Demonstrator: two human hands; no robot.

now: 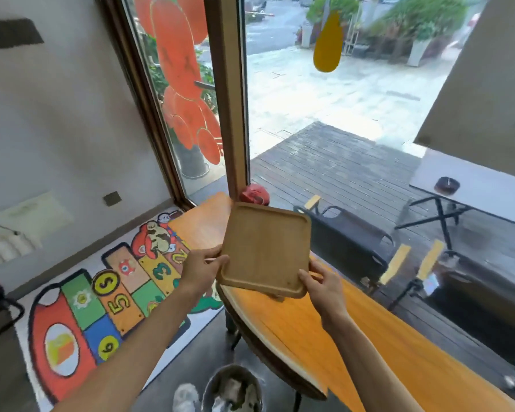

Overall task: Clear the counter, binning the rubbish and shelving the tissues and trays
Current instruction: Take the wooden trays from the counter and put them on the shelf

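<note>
A square wooden tray (pixel 265 248) with a raised rim is held tilted above the orange wooden counter (pixel 324 331). My left hand (pixel 204 267) grips its near left edge. My right hand (pixel 321 282) grips its near right corner. The tray's inside is bare. A second wooden tray edge shows under it on the counter, close to my right hand. At the bottom of the view stands a round metal bin (pixel 234 389) with crumpled white rubbish inside.
A red round object (pixel 254 194) sits at the counter's far end by the window frame. A colourful number rug (pixel 107 295) covers the floor on the left. Black chairs (pixel 348 236) and a white table (pixel 473 188) stand outside the glass.
</note>
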